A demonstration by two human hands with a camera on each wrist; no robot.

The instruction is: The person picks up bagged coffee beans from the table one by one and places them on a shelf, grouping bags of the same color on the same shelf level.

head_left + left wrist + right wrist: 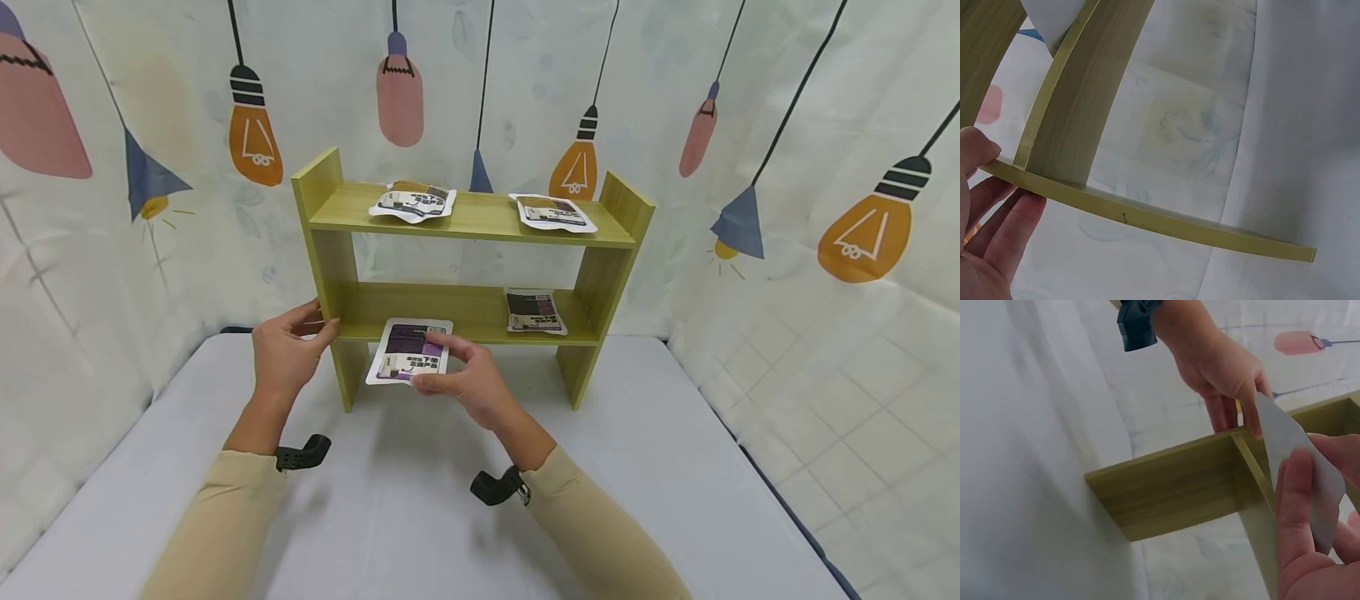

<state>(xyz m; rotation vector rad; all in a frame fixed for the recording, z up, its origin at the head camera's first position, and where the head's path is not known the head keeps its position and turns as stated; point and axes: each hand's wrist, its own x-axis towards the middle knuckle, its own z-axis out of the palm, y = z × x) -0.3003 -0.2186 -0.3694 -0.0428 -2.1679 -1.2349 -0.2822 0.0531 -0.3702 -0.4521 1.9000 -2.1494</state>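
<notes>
A small light-wood shelf [450, 310] with two levels stands on a white-covered table [450, 517]. My left hand [287, 348] grips the edge of its left side panel [1166, 228], thumb on one face and fingers on the other. In front of the lower board's left part, my right hand [483, 387] pinches a white-and-purple flat pouch [405, 354] by its right side. Seen from the right wrist, the pouch's plain pale back [1300, 469] lies between thumb and fingers. Its printed front is tilted up in the head view.
On the lower board's right lies a dark-purple pouch [534, 312]. Two white-and-gold pouches lie on the top board, one at the left [414, 202] and one at the right [553, 213]. A lamp-patterned curtain [480, 92] hangs behind and along the sides.
</notes>
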